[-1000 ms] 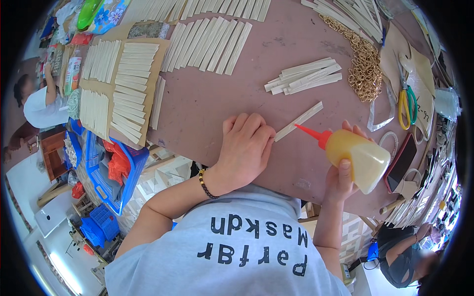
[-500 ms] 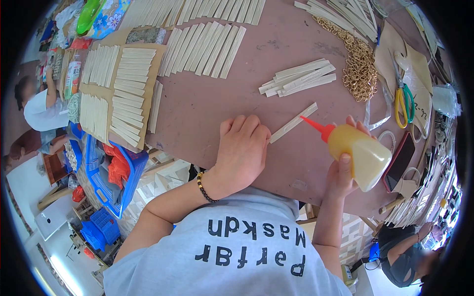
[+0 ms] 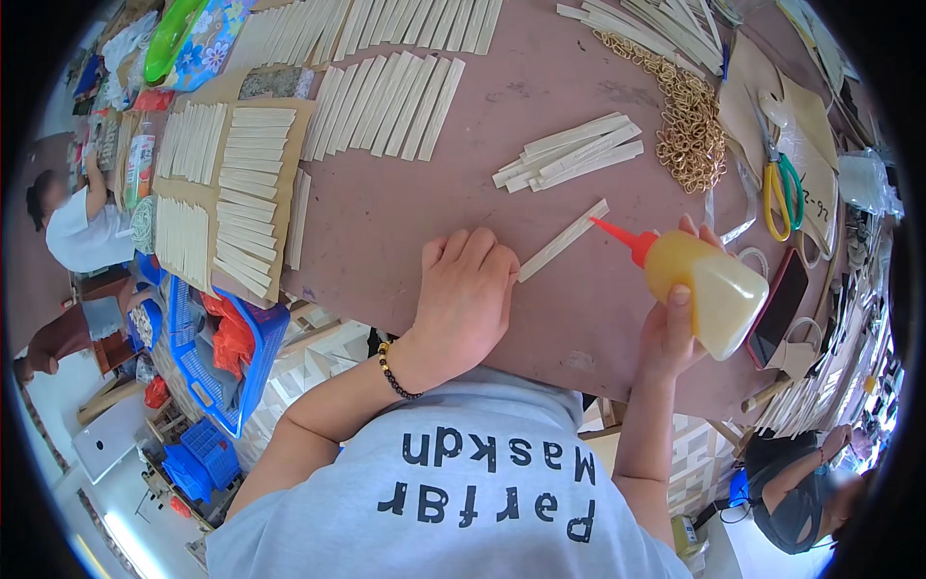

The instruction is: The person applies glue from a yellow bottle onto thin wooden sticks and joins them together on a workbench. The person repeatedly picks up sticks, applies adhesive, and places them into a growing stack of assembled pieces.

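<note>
My left hand [image 3: 467,289], fingers curled, pinches the near end of a pale wooden strip [image 3: 569,236] that slants away to the right over the brown table. My right hand [image 3: 672,333] is wrapped round a squeeze glue bottle [image 3: 719,299], tilted, with yellowish liquid inside. Its red pointed nozzle [image 3: 625,236] aims left, the tip at the strip's far part; whether it touches cannot be made out. Beyond the strip lies a loose pile of similar strips [image 3: 569,152].
Rows of strips [image 3: 391,104] lie far left, more on a cardboard sheet [image 3: 301,183]. Right are a gold chain heap [image 3: 690,135], scissors [image 3: 781,193] and a phone [image 3: 779,309]. Blue baskets [image 3: 227,357] stand below left. Two other people sit at the sides.
The view has shifted slightly. The nozzle tip sits a little nearer the strip's right edge. Both hands keep their hold; the person at the left has shifted a little.
</note>
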`<action>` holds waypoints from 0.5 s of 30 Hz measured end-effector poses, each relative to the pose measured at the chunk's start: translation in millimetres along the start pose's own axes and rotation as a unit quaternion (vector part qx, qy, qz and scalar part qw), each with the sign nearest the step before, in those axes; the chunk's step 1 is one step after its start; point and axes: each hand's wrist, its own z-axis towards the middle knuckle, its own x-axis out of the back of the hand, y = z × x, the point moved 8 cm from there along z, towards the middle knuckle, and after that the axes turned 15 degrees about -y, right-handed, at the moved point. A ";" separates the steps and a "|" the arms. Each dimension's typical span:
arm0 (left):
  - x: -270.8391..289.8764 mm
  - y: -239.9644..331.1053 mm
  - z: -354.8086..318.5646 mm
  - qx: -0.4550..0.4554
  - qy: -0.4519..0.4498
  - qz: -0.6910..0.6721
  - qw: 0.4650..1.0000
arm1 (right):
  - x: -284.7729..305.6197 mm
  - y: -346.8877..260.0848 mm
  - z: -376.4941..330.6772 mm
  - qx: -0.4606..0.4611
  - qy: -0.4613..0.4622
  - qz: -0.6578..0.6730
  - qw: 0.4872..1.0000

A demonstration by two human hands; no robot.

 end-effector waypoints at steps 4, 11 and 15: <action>0.2 -0.4 -1.2 0.005 -0.002 0.002 1.000 | -1.2 5.2 -6.2 -0.043 -0.036 0.063 0.996; 7.2 -24.9 -29.5 0.050 0.019 0.024 0.998 | 27.5 30.6 -6.5 -0.080 0.081 0.302 0.946; 33.7 -69.5 -79.9 0.145 0.077 0.060 0.985 | 28.0 29.6 -7.0 -0.086 0.084 0.284 0.951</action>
